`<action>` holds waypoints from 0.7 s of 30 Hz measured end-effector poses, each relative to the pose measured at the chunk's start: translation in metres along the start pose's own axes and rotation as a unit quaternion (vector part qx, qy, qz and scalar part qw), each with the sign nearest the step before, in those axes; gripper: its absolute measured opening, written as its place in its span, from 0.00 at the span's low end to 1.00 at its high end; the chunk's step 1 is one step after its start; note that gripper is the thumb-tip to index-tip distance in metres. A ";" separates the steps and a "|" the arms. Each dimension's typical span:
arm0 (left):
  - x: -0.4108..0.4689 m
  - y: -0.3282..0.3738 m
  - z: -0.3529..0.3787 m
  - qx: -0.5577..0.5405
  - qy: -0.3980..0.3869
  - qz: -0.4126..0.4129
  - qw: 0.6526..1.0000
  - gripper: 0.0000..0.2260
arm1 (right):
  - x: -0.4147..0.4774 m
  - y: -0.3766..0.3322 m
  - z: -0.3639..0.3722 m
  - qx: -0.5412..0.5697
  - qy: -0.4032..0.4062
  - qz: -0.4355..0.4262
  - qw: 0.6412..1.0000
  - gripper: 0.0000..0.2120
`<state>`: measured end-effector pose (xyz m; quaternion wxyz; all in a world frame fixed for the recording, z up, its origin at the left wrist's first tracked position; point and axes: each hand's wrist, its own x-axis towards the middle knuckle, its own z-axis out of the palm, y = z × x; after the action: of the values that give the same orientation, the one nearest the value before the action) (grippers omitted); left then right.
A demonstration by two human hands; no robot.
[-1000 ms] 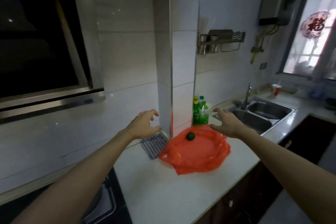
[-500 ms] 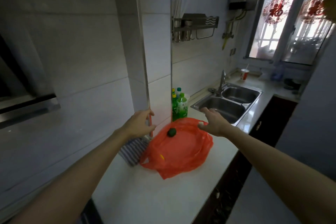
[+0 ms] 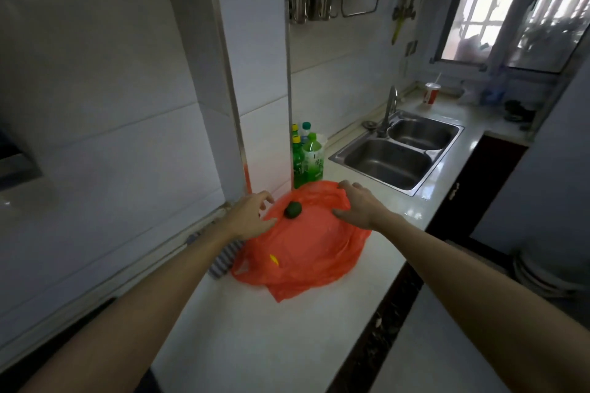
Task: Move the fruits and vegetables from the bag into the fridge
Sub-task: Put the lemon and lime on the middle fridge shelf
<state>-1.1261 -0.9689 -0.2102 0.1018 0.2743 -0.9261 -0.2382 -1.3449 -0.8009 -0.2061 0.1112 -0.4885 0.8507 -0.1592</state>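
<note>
An orange plastic bag [image 3: 306, 252] lies flattened on the white counter, with a small dark green round fruit [image 3: 293, 209] resting on its far part. My left hand [image 3: 249, 217] hovers over the bag's left edge, just left of the fruit, fingers spread and holding nothing. Over the bag's far right edge is my right hand [image 3: 359, 206], fingers relaxed and lightly curved, at the bunched plastic there. I cannot tell whether it touches the plastic. A small yellow spot [image 3: 274, 259] shows on the bag's near left. No fridge is in view.
Green bottles [image 3: 306, 159] stand against the wall pillar just behind the bag. A double steel sink [image 3: 399, 153] with a tap lies to the right. A striped cloth [image 3: 223, 262] lies left of the bag. A red cup [image 3: 431, 93] stands near the window.
The view has swung down and right toward the counter. Both hands have dropped lower and closer to the bag, the left one leaving the pillar's edge.
</note>
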 end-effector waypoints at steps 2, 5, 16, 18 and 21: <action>0.007 -0.004 0.025 -0.010 -0.008 -0.003 1.000 0.19 | 0.016 0.009 0.011 -0.001 -0.017 -0.002 1.000 0.34; 0.021 -0.009 0.055 -0.021 -0.029 -0.019 0.999 0.21 | 0.043 0.022 0.025 0.000 -0.038 -0.016 0.999 0.34; 0.057 -0.040 0.128 -0.038 -0.068 -0.133 0.988 0.28 | 0.124 0.074 0.084 -0.009 -0.158 -0.056 0.986 0.33; 0.059 -0.048 0.137 -0.039 -0.071 -0.151 0.985 0.28 | 0.135 0.081 0.095 -0.010 -0.173 -0.065 0.983 0.33; 0.060 -0.058 0.143 -0.031 -0.088 -0.174 0.980 0.29 | 0.154 0.087 0.111 -0.015 -0.188 -0.082 0.979 0.33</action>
<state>-1.1946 -0.9895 -0.3597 -0.0144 0.4055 -0.8619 -0.3041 -1.4526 -0.9111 -0.3475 0.2490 -0.5791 0.7740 -0.0604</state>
